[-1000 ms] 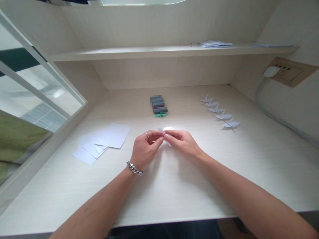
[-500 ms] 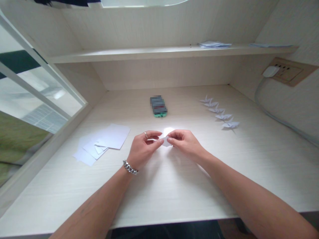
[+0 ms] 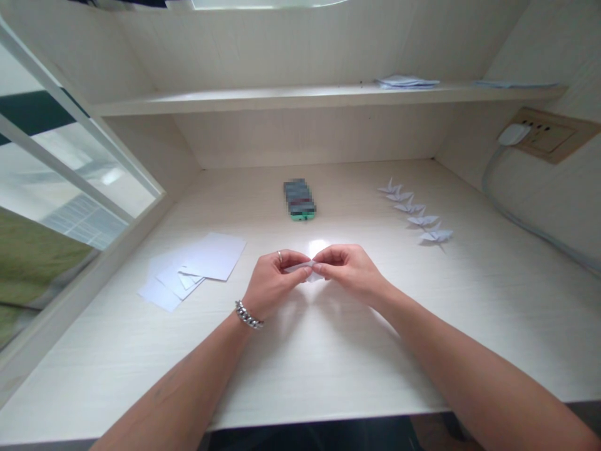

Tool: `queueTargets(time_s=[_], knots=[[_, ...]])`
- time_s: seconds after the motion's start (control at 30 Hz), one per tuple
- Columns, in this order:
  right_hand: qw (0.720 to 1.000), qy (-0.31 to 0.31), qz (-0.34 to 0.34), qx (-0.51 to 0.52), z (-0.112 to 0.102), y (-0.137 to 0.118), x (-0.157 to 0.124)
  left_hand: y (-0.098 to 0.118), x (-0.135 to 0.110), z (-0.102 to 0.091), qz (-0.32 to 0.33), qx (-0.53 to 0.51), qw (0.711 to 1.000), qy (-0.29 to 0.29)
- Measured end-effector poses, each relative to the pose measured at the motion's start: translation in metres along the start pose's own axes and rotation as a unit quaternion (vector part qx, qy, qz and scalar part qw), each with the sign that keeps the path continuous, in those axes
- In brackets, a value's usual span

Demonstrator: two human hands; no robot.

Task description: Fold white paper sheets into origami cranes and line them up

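Note:
A small folded piece of white paper [image 3: 313,276] is pinched between my two hands, just above the middle of the desk. My left hand [image 3: 276,279], with a ring and a chain bracelet at the wrist, grips its left side between thumb and forefinger. On the other side my right hand [image 3: 348,269] pinches it the same way, and the fingertips of both hands nearly meet. Much of the paper is hidden behind the fingers. Several folded paper cranes [image 3: 424,221] stand in a slanting row to the right.
Loose white paper sheets [image 3: 216,255] overlap on the left of the desk [image 3: 357,363]. Behind my hands lies a blurred-out dark object with a green end [image 3: 300,199]. Paper stacks [image 3: 406,82] rest on the shelf. A cable [image 3: 509,216] runs down from the socket [image 3: 547,134] at right.
My left hand has shifted slightly right, bringing its fingertips closer to those of my right hand. The paper has tilted between them. My right hand has barely moved.

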State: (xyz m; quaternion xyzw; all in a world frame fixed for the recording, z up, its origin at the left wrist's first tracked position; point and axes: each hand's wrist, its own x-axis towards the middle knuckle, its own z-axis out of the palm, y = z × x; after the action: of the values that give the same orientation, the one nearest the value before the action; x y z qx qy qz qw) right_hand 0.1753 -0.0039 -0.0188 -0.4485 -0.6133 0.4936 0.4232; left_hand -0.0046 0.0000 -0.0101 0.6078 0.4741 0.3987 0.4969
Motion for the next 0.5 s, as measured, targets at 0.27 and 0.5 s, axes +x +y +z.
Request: queueTargets(time_s=[0.27,0.5], knots=[[1.000,-0.010,0.013,0.010,0.0000,-0.0005,0.0001,0.0000,0.0012,-0.0002,0.001,-0.016,1.000,-0.006],[1.000,-0.013,0.019,0.014,0.0006,0.0008,-0.0003,0.0023,0.0011,-0.0008,-0.017,-0.024,0.999,-0.031]])
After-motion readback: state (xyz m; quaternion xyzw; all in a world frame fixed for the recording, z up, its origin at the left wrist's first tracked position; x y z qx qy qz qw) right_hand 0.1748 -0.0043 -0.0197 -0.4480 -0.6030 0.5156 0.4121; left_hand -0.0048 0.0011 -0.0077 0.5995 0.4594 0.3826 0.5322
